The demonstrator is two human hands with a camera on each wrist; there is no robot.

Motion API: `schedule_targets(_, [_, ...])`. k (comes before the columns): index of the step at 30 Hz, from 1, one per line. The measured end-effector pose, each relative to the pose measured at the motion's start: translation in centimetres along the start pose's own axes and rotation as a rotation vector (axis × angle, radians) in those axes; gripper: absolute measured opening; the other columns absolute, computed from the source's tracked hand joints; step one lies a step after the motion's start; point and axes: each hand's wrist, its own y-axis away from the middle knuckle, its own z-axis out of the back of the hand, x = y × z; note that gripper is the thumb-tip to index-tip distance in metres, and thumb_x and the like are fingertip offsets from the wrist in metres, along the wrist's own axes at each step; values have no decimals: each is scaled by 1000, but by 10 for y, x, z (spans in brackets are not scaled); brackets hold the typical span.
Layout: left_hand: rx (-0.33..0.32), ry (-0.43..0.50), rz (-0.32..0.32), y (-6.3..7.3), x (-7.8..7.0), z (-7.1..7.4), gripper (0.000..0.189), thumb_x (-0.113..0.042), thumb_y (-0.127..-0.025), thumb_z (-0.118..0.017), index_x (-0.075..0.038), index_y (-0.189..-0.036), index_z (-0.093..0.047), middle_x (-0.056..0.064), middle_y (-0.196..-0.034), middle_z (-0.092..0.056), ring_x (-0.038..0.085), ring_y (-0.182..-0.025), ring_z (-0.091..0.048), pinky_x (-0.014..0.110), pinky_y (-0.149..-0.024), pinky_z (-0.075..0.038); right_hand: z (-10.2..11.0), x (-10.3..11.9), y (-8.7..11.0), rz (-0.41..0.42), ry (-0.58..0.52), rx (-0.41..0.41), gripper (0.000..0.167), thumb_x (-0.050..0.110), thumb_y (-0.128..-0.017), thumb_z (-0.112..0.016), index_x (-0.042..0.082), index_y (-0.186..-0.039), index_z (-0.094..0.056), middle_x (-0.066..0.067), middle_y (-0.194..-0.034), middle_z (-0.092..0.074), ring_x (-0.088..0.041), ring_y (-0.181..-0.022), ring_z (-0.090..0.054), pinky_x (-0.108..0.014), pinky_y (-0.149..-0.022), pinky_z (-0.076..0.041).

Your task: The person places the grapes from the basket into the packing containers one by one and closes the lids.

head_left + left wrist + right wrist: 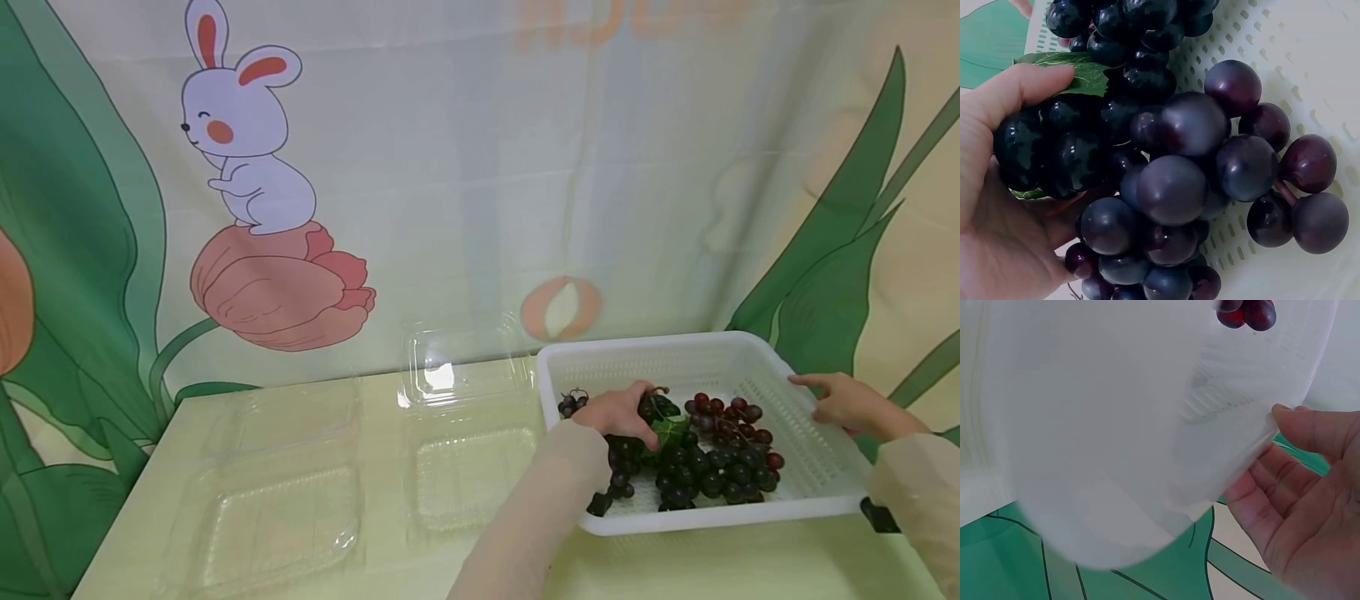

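A white perforated plastic basket (705, 518) with bunches of grapes stands at the right of the table. Inside it, my left hand (618, 414) grips a bunch of black grapes (1079, 150); the thumb lies over its green leaf (1088, 74). Duskier purple grapes (1175, 187) crowd beside that hand in the left wrist view. Black grapes (723, 473) lie toward the basket's front, with red grapes (723, 415) behind them. On the right side, my right hand (1310, 487) holds the basket's rim, thumb at the inner side and fingers beneath outside.
Several clear plastic containers stand left of the basket: one nearest on the left (281, 521), one beside the basket (476, 479), another by the back wall (465, 367). A cloth printed with a rabbit (255, 150) hangs behind the pale yellow table (382, 575).
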Motion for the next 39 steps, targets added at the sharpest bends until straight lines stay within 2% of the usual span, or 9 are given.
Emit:
schedule_targets(5, [-3,0,-6,1,0,1,72,-31,-71,-72,-36,-131,-33,-4,-128,-47,19,-103,-53,32,-73,-44,1,0,1,-1,6,-1,63,-3,-77,-50,-14,-131,-19,-37,-105,-47,-17,-70,-52,-33,-55,-46])
schedule_targets(13, [-25,-31,-11,2,0,-1,74,-34,-71,-72,-33,-134,-32,-5,-133,-44,18,-114,-48,31,-82,-44,0,0,1,4,7,-1,63,-3,-77,-50,-15,-131,-20,-35,-102,-49,-17,-69,-51,-32,-53,-44])
schedule_targets(19, [-41,-28,-35,0,0,-2,72,-31,-71,-72,-29,-132,-36,-5,-132,-44,16,-115,-47,29,-82,-45,0,-1,1,6,3,-1,63,-3,-76,-50,-14,-131,-20,-34,-102,-49,-16,-69,-51,-31,-52,-43])
schedule_targets(25, [-42,16,-47,-1,0,-2,70,-29,-71,-72,-28,-131,-37,-5,-133,-43,16,-114,-47,30,-81,-45,-2,-2,0,17,-6,-4,63,-2,-76,-48,-14,-132,-20,-25,-94,-55,-14,-59,-48,-28,-46,-39])
schedule_targets(28, [-46,39,-73,-1,0,-1,67,-27,-71,-73,-26,-129,-39,-5,-131,-45,15,-112,-48,29,-80,-44,-2,-2,-1,18,-10,-6,64,-1,-76,-48,-13,-132,-20,-21,-91,-56,-14,-56,-46,-28,-46,-38])
schedule_targets(34, [-56,59,-132,-2,2,0,63,-24,-70,-74,-23,-125,-43,-4,-127,-48,13,-107,-49,26,-79,-44,-1,-2,-2,14,-12,-1,65,-1,-76,-49,-13,-132,-19,-28,-96,-54,-14,-62,-49,-29,-47,-40])
schedule_targets(39, [-50,99,-140,-3,3,0,67,-23,-71,-73,-24,-129,-40,-4,-132,-44,14,-112,-47,27,-80,-44,-1,-2,-1,7,-14,4,65,-1,-76,-51,-13,-132,-19,-34,-104,-50,-15,-67,-51,-31,-50,-42])
